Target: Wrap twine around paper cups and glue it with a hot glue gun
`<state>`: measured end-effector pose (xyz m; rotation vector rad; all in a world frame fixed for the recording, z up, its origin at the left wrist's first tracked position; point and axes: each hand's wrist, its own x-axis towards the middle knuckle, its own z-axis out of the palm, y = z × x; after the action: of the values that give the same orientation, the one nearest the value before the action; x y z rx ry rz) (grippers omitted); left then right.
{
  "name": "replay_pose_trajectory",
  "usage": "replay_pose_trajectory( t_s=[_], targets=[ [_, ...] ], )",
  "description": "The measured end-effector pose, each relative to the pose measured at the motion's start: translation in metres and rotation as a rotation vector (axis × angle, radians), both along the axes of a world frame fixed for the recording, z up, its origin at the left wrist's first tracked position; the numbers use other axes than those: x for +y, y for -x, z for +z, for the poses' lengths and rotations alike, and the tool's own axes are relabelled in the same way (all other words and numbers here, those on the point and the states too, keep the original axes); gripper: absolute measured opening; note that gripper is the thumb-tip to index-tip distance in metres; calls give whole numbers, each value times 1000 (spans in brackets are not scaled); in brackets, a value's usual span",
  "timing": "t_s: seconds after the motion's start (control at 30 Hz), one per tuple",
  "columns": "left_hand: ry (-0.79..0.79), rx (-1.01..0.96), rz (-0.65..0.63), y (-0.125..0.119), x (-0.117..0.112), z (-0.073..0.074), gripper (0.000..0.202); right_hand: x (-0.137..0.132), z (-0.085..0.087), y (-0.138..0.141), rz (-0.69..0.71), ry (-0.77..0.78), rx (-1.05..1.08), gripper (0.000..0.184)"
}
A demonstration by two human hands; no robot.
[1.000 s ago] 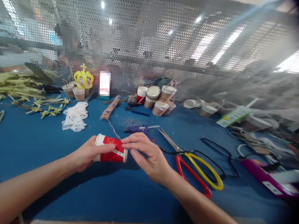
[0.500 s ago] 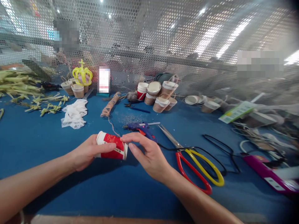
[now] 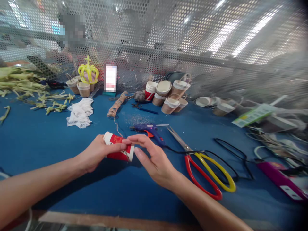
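Both hands meet at a red paper cup lying on its side just above the blue desk, near its middle. Left hand wraps the cup's body, thumb on top. Right hand, fingers loosely spread, pinches at the cup's rim, where thin twine from the far bundle arrives. Judging by this, twine is being fixed on; next calls for steady pressing.

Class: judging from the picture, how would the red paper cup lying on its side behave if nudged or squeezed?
The red paper cup is probably light, since the left hand lifts it easily. Thin paper walls likely dent under a squeeze. Tapered and on its side, it would probably roll in a curve.
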<state>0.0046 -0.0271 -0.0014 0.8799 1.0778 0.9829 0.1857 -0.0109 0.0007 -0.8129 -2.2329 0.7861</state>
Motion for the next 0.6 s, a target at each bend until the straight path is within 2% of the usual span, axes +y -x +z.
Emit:
replay_pose_trajectory(
  t_s=[0.17,0.3,0.37,0.43,0.5,0.53,0.6],
  targets=[
    [17,-5,2,-1,3,-1,18,0,-1,2,-2,21,3,26],
    [100,-75,39,0,7,0,17,4,4,2,-45,5,40,24],
    [141,-109,75,1,10,2,17,11,9,-4,-181,-63,49,21],
    [171,-129,111,4,12,3,16,23,14,-15,-414,-148,4,19],
    [184,-142,121,7,13,4,15,37,16,-28,-645,-195,-188,21],
    [187,-145,124,8,14,4,14,44,16,-34,-703,-158,-337,23],
    [179,-138,133,10,15,4,13,56,13,-43,-688,-50,-544,23]
  ],
)
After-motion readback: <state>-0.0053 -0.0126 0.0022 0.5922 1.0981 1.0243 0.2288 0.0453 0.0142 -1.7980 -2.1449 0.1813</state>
